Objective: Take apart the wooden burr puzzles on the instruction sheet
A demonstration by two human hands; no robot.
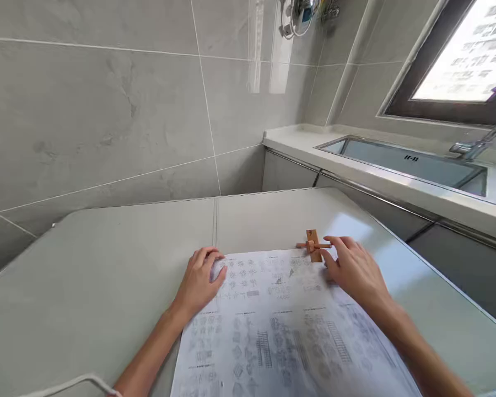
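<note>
A large white sheet printed with small diagrams (pixel 281 325) lies on a pale grey table (pixel 107 264). My left hand (pixel 199 280) rests on the sheet's far left corner with its fingers curled down flat, holding nothing. A small wooden cross-shaped puzzle piece (pixel 313 245) stands at the sheet's far edge. My right hand (pixel 352 267) lies on the sheet beside it, fingers stretched out, with the fingertips touching the piece's thin cross stick.
Grey tiled wall (pixel 107 110) rises behind the table. To the right is a white counter with a steel sink (pixel 405 162) and a tap (pixel 475 144) under a window (pixel 467 60). A white cable (pixel 74 381) lies at the near left.
</note>
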